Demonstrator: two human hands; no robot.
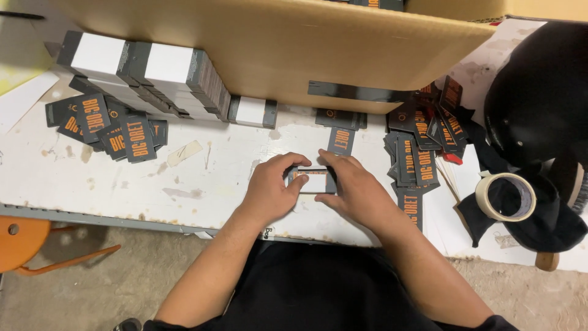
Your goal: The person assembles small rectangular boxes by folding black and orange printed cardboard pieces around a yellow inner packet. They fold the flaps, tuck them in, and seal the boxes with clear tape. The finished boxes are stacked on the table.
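Note:
A small dark grey box with a white middle panel (313, 181) lies on the white worktable (122, 184) right in front of me. My left hand (272, 187) grips its left end and my right hand (355, 190) grips its right end, fingers curled over the top edge. A flat grey card with orange print (340, 141) lies just beyond my hands.
Stacked grey and white boxes (147, 70) sit at the back left, loose grey cards (113, 125) below them. More cards (422, 141) are piled to the right. A large cardboard box (275, 43) stands behind. A tape roll (506, 196), black cloth and an orange stool (24, 242) are nearby.

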